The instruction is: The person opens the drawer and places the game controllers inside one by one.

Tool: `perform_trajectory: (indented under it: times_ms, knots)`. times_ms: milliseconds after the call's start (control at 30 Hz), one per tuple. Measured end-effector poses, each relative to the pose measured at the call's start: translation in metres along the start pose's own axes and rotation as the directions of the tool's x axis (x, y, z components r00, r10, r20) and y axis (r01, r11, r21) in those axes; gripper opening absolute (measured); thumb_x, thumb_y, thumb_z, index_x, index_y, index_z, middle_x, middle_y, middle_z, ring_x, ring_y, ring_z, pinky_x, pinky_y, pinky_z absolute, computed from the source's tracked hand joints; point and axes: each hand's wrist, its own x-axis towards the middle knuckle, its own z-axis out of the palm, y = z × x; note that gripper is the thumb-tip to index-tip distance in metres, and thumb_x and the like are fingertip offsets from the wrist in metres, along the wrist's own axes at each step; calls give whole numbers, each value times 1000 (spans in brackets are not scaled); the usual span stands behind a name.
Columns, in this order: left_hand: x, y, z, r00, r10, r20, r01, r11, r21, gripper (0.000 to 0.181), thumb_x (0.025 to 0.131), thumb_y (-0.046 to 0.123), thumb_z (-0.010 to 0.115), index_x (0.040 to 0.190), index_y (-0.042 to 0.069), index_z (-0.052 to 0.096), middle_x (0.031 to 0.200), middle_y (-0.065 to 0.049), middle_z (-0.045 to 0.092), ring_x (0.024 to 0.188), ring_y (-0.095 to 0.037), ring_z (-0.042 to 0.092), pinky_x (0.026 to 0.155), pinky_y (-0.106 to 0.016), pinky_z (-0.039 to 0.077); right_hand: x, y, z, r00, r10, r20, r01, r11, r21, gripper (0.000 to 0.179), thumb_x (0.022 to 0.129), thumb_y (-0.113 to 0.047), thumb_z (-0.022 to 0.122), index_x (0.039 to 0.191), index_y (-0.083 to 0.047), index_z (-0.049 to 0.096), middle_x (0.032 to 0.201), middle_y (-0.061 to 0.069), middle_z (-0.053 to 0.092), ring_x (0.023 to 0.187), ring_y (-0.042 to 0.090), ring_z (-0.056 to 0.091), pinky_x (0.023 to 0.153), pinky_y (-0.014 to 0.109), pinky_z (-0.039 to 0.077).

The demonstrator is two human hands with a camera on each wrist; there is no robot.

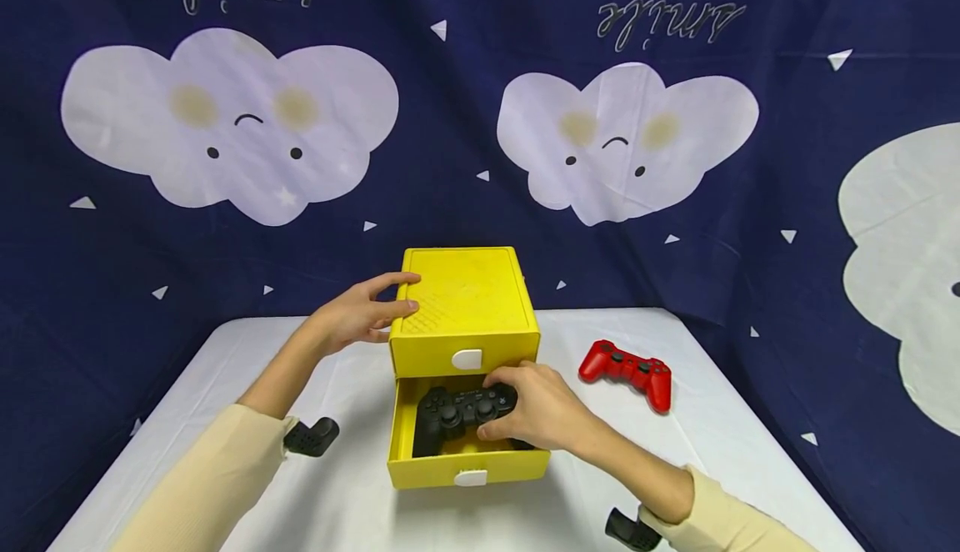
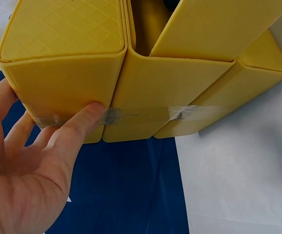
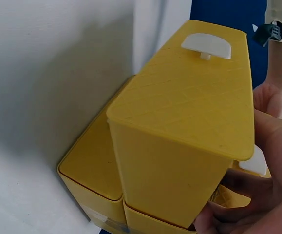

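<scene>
A yellow drawer unit (image 1: 468, 285) stands on the table, its upper drawer closed. The drawer (image 1: 427, 474) beneath is pulled out, and a black game controller (image 1: 468, 410) lies inside it. My right hand (image 1: 543, 406) reaches over the drawer's right side and grips the controller's right end between thumb and fingers. My left hand (image 1: 356, 314) rests against the unit's upper left side with fairly straight fingers. In the left wrist view, its fingers (image 2: 77, 126) touch the taped yellow wall. The right wrist view shows the drawer front with its white handle (image 3: 206, 45); the controller is mostly hidden there.
A red game controller (image 1: 628, 372) lies on the white-covered table (image 1: 330, 485) to the right of the unit. A dark blue curtain (image 1: 450, 118) with cloud prints hangs behind. Clear tape (image 2: 141, 115) runs across the stacked tiers.
</scene>
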Motion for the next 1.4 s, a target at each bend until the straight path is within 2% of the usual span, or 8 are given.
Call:
perform_trajectory:
  times_ms: [300,533,867,1100,1400]
  knots:
    - [-1,0,1,1000,10,1,-11,1000,5,69,99,36,66,159,28,33,167,-13,25,149,-46,33,112,-55,45,-1,3,4,998,-54,25,55,998,-10,51,71,-37,92,112,-12,74,105,1,74,93,16,61,81,38,49]
    - [-1,0,-1,1000,9,2,-9,1000,9,69,99,36,66,159,28,33,167,-14,24,149,-47,31,111,-55,46,-2,1,7,997,-62,38,63,998,-13,51,72,-35,91,114,-12,73,107,2,75,99,22,62,89,48,44]
    - [-1,-1,1,1000,16,9,-16,1000,5,70,99,37,67,159,27,33,168,-14,22,150,-48,29,112,-56,45,-4,1,6,996,-48,70,50,998,-26,53,74,-37,90,116,-10,71,111,7,73,102,25,60,90,48,42]
    - [-1,-1,1,1000,14,0,-14,1000,9,70,99,37,67,159,27,33,168,-14,23,149,-47,31,111,-56,45,-5,0,6,997,-39,62,40,999,-20,52,74,-38,91,114,-11,71,110,7,71,103,26,58,90,47,41]
    - [-1,-1,2,1000,14,-2,-14,1000,11,70,98,38,67,159,28,33,168,-13,22,149,-47,31,111,-54,47,-8,0,3,998,5,70,-4,1000,-1,54,79,-40,87,120,-12,70,119,10,67,114,29,54,99,51,42]
